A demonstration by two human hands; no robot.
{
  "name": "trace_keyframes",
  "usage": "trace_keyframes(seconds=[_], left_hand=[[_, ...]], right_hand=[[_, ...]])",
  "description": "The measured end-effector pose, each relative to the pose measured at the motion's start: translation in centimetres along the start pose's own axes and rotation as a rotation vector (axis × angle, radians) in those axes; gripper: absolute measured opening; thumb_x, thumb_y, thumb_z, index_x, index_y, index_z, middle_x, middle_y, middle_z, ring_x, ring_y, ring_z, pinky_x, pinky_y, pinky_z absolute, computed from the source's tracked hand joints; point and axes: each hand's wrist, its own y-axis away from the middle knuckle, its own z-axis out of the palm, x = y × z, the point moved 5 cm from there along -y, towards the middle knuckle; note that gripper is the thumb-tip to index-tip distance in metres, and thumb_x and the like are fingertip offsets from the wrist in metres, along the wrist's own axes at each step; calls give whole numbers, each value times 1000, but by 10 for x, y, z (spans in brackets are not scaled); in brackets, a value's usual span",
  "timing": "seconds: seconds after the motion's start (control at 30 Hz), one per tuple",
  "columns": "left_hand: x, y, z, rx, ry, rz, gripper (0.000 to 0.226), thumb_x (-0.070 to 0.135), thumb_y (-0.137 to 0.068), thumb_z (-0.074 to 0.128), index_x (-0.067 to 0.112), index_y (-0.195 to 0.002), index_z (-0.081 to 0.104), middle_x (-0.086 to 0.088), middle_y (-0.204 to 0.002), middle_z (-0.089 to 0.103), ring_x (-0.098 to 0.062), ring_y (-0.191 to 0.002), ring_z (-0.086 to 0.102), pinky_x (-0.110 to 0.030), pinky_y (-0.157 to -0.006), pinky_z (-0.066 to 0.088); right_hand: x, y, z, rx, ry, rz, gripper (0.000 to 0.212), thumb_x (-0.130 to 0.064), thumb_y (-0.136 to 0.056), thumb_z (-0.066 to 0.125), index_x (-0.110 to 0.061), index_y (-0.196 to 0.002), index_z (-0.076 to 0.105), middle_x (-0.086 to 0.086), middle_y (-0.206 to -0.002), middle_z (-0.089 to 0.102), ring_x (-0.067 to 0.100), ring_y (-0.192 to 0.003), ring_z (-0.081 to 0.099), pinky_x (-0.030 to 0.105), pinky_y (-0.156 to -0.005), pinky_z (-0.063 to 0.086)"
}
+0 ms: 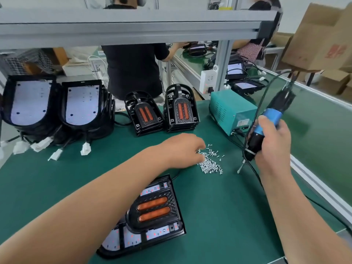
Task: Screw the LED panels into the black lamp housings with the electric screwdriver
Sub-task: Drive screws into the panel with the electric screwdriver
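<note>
A black lamp housing [167, 216] with a white LED panel and a black frame with two orange bars lies on the green mat near me, partly under my left forearm. My left hand [182, 149] reaches over it into a pile of small silver screws [210, 162], fingers curled down on the pile; whether it pinches a screw is hidden. My right hand [272, 145] grips the blue and black electric screwdriver [266, 128], tilted with its bit pointing down-left just above the mat, right of the screws.
Stacked housings with white panels [57, 105] and white plugs stand at the back left. Two stacks of black frames [162, 111] sit mid-back. A teal power box [230, 113] is right of them. The screwdriver cable trails right. People work beyond the bench.
</note>
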Motion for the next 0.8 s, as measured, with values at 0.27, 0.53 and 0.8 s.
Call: trace_keyframes(seconds=[0.27,0.53,0.8], left_hand=[[5,-22,19,-107,-85,-68,73,69,-91,62,30,-152,50,-3,-140,44,-30,-120,59,-46,-101,52],[11,-24,24,-96,-62,-90,74,68,-89,68,26,-148,53,-4,-133,44,-31,-111,59,-44,-92,53],[16,-32,25,-82,-25,-55,26,32,-98,68,12,-113,60,-12,-115,60,-30,-100,56,-42,-94,52]], right_hand=[[-19,6,2,29,284,-200,17,-36,-92,67,-30,-103,56,-10,-76,52,13,-62,48,31,-56,42],[-39,21,15,-54,647,-650,67,-20,-96,76,-24,-156,47,-15,-141,60,12,-129,57,31,-111,44],[-52,16,8,-34,1196,-678,65,-38,-93,79,-29,-152,52,5,-103,68,32,-89,62,43,-79,51]])
